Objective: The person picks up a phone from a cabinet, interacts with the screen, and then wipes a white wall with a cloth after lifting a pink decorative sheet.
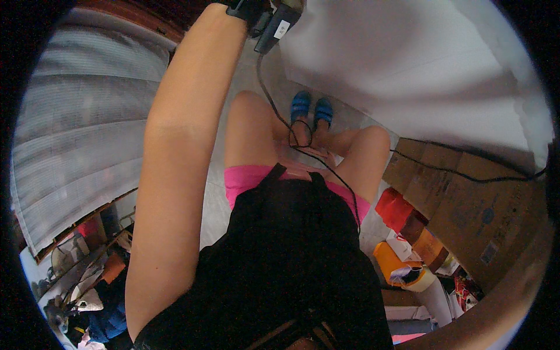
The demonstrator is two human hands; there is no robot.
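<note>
My left arm [183, 118] reaches up to the top edge of the view. A black strap and a black box-shaped device [278, 28] with a white label sit at the wrist; the left hand itself lies beyond the edge. A black cable [264, 83] runs from the device down across my lap, with a loop between the knees. Only a blurred stretch of my right arm [503, 297] curves along the lower right rim, and the right hand is out of view. A large white surface [393, 57], its material unclear, stands before me, beyond my blue sandals [301, 105].
Left of me, a striped pale curtain [92, 118] hangs above cluttered shelves [87, 280]. On the right stand a brown cardboard box [463, 188], a red item [393, 209] and an orange container [389, 262]. Another black cable [472, 178] crosses the cardboard. The floor [214, 205] is grey.
</note>
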